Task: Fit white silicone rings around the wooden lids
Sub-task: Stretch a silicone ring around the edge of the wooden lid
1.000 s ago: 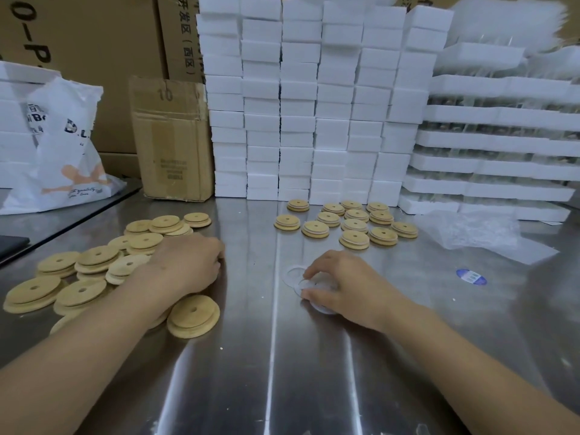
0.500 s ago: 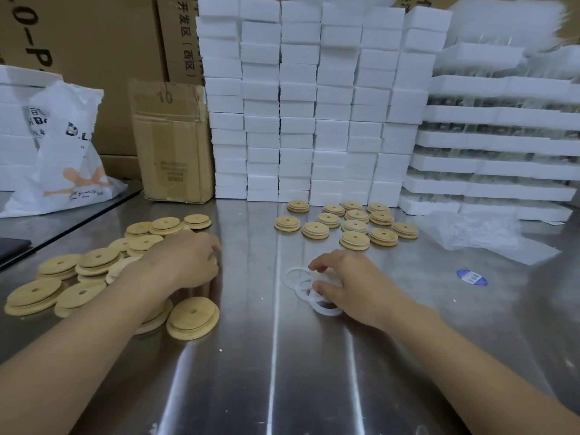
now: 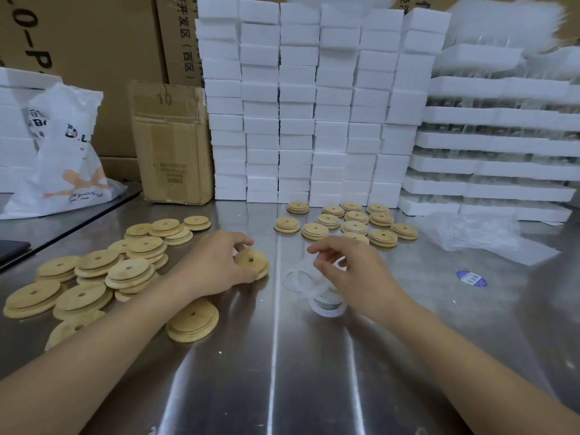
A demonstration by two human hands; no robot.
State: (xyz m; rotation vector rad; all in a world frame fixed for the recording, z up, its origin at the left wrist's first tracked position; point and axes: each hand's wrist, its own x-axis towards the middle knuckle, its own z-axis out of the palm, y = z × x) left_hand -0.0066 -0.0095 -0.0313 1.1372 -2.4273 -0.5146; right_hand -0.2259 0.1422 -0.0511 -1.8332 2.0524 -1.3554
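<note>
Nearest on the steel table (image 3: pixel 282 378), the loose silicone rings (image 3: pixel 328 307) lie directly under the right hand (image 3: pixel 354 271), just below its fingertips. Its fingers are curled into a pinch above them. A pale, translucent sliver shows between thumb and fingers, but it is too blurred to tell whether a ring is actually held. Just left of those fingers, and apart from them, the left hand (image 3: pixel 216 265) grips a wooden lid (image 3: pixel 253 262) by its rim, tilted so its face and centre hole turn toward the right hand. The lid is a pale, round, stepped disc with no ring on it. A ring would need only a short move leftward to reach it. Beyond the right fingers sit lids that appear already ringed (image 3: pixel 354 227).
</note>
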